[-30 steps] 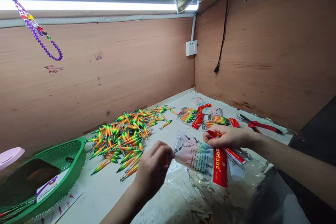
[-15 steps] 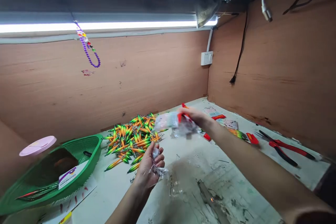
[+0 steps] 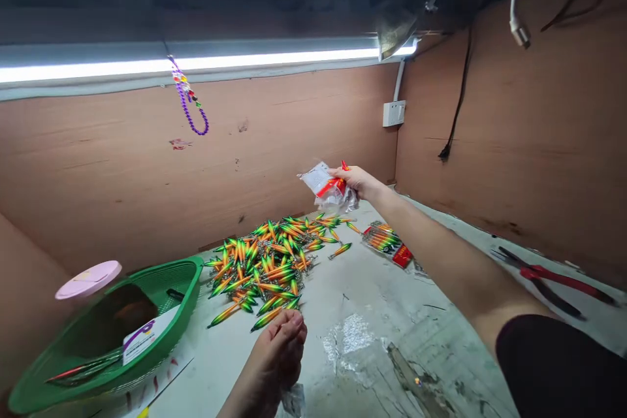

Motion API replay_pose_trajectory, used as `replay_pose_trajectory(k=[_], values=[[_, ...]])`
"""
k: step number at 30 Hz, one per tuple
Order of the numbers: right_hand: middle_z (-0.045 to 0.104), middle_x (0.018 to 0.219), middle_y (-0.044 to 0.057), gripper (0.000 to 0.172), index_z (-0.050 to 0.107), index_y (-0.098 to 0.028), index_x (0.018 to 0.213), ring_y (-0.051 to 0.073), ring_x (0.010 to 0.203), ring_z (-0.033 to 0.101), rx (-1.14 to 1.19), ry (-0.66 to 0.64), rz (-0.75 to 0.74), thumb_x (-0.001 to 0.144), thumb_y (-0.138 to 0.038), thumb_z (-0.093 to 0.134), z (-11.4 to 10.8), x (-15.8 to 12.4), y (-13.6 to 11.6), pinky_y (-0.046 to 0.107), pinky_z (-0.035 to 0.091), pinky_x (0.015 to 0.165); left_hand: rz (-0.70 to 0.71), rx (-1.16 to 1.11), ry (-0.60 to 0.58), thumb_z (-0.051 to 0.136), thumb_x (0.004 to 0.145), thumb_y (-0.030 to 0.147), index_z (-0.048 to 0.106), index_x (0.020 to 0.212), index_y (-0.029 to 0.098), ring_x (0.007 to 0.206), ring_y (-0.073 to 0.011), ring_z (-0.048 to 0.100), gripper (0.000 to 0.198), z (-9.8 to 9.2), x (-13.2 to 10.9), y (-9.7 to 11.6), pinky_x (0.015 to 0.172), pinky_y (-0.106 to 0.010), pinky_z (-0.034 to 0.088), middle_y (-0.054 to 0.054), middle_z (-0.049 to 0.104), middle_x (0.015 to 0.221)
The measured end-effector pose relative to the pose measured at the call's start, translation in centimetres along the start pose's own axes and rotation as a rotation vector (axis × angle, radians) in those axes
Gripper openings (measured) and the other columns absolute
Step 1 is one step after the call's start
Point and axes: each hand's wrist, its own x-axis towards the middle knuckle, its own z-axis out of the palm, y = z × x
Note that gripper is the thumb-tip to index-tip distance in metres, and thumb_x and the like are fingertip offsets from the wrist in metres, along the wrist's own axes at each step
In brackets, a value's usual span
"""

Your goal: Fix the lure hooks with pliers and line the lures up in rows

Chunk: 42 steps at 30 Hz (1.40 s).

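My right hand (image 3: 356, 181) is stretched far forward above the back of the bench, closed on a bunch of clear plastic bags with red header cards (image 3: 327, 187). My left hand (image 3: 278, 351) rests low near the bench's front, fingers pinched together, with a scrap of clear plastic (image 3: 292, 400) just under it. Between the hands lies a heap of orange and green fishing lures (image 3: 267, 260). A filled packet of lures with a red header (image 3: 386, 243) lies to the right of the heap, under my right forearm.
A green basket (image 3: 169, 333) holding cards and a dark thing stands at the left, with a pink lid (image 3: 88, 278) behind it. Red-handled pliers (image 3: 553, 279) lie at the right. Wooden walls close in the bench; a beaded purple cord (image 3: 189, 99) hangs from the lamp.
My right hand has carried the bags from near the bench's front up and away toward the back wall. My left hand let go of the bag and dropped toward the bench's front edge.
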Motion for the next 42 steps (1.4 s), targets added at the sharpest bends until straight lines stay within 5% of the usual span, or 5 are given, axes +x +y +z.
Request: replay_pose_trajectory(k=[7,13,24,33,42], values=[[0.066,0.098,0.002,0.02,0.064,-0.014,0.105,0.014,0.077,0.065,-0.379,0.288,-0.176,0.096,-0.031,0.064,-16.5,-9.6,2.5,0.029,0.056,0.066,0.366,0.95,-0.238,0.059,0.086,0.03,0.062,0.077,0.019,0.068,-0.0151,0.056,0.015,7.1,7.7,-1.2,0.067,-0.026,0.045,-0.001,0.06,0.073],[0.052,0.063,-0.006,0.023,0.052,-0.021,0.07,0.011,0.057,0.05,-0.62,0.396,-0.296,0.074,-0.026,0.073,-23.8,-17.8,5.9,0.024,0.043,0.055,0.525,1.128,-0.213,0.073,0.071,0.015,0.063,0.073,0.023,0.09,-0.0249,0.065,0.013,15.6,16.8,-2.5,0.086,-0.035,0.048,-0.006,0.063,0.099],[0.063,0.065,0.001,0.012,0.066,-0.023,0.071,0.018,0.054,0.056,-0.787,0.264,-0.316,0.075,-0.032,0.059,-22.7,-22.5,6.0,0.03,0.043,0.053,0.622,1.269,-0.161,0.06,0.082,0.008,0.059,0.084,0.02,0.093,-0.0256,0.064,0.012,18.0,20.2,-1.6,0.08,-0.035,0.047,-0.009,0.059,0.109],[0.043,0.052,-0.003,0.051,0.053,-0.022,0.06,0.013,0.051,0.039,-0.841,0.387,-0.401,0.081,-0.068,0.056,-19.8,-21.8,3.2,0.027,0.031,0.053,0.576,1.165,-0.247,0.068,0.081,0.02,0.059,0.074,0.018,0.086,-0.0228,0.063,0.012,20.4,20.3,-4.0,0.081,-0.033,0.046,-0.011,0.064,0.108],[0.065,0.074,0.005,0.022,0.074,-0.021,0.093,0.018,0.065,0.055,-1.061,0.411,-0.404,0.085,-0.03,0.055,-21.7,-25.9,3.1,0.03,0.042,0.064,0.528,0.634,0.041,0.066,0.079,0.034,0.048,0.086,0.024,0.066,-0.0191,0.058,0.022,15.8,16.0,1.8,0.063,-0.027,0.042,0.002,0.057,0.069]])
